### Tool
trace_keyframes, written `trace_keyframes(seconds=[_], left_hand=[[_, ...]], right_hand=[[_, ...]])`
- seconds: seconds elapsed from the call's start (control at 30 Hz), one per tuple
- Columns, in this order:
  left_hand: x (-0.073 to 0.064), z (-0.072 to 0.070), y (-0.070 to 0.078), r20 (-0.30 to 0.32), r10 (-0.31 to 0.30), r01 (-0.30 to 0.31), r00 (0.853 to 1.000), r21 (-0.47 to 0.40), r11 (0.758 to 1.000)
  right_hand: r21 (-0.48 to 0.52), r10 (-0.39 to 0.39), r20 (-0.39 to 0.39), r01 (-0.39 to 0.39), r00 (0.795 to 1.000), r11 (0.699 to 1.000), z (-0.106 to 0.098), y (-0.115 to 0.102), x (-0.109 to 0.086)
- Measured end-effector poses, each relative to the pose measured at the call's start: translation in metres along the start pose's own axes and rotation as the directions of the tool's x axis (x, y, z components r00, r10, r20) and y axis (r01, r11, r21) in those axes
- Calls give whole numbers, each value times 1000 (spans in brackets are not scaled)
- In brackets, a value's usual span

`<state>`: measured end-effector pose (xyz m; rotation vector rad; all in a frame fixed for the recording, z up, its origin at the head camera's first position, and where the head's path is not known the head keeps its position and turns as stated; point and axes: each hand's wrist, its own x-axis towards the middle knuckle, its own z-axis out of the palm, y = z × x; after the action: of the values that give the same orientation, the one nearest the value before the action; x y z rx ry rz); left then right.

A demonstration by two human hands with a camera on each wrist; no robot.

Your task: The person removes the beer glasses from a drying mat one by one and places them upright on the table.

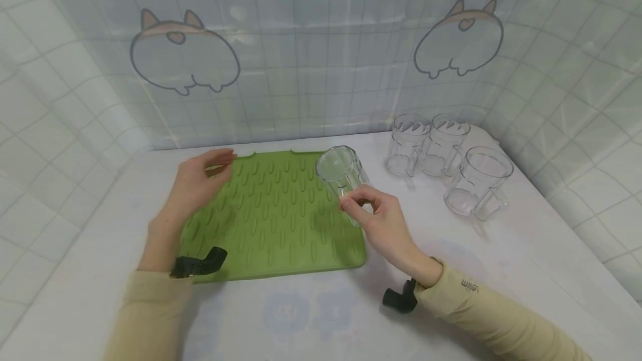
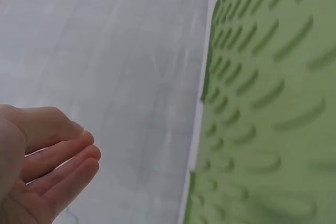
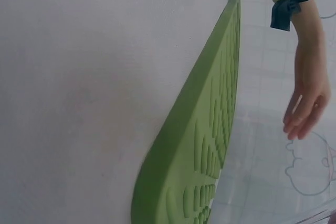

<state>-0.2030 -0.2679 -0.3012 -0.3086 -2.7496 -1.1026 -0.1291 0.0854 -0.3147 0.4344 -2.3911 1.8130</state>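
Observation:
A clear glass mug (image 1: 338, 165) is held above the right edge of a green ridged mat (image 1: 271, 233) in the head view. My right hand (image 1: 383, 224) pinches it at the near side, between thumb and fingers. The fingers hide part of the mug's lower half. Its rim faces up, leaning slightly to the left. My left hand (image 1: 198, 180) hovers over the mat's far left part, fingers loosely bent and holding nothing. The left wrist view also shows this left hand (image 2: 50, 161) apart from the mat.
Several more clear things stand at the right: two glass mugs (image 1: 408, 144) (image 1: 446, 146) side by side at the back and another mug (image 1: 478, 180) nearer. Tiled-pattern sheeting (image 1: 311, 71) with cartoon drawings walls off the back and sides of the white table (image 1: 281, 322).

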Motion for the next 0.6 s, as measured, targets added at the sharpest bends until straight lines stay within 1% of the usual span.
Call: trace_keyframes(seconds=[0.13, 0.27, 0.37, 0.5, 0.6], left_hand=[[0, 6, 18, 7, 37, -37, 999, -20, 999], [-2, 11, 30, 29, 52, -52, 998, -12, 999], [-4, 14, 37, 71, 45, -43, 996, -24, 999], [-6, 20, 46, 142, 51, -39, 989, -85, 996], [-8, 25, 53, 177, 69, -45, 982, -136, 990]], right_hand=[[1, -6, -6, 6, 1000, 1000, -1, 0, -1], [-7, -18, -15, 18, 1000, 1000, -1, 0, -1], [-17, -25, -20, 25, 999, 1000, -1, 1, -1], [-27, -40, -28, 39, 999, 999, -1, 1, -1], [-34, -55, -31, 54, 998, 998, -1, 1, -1]])
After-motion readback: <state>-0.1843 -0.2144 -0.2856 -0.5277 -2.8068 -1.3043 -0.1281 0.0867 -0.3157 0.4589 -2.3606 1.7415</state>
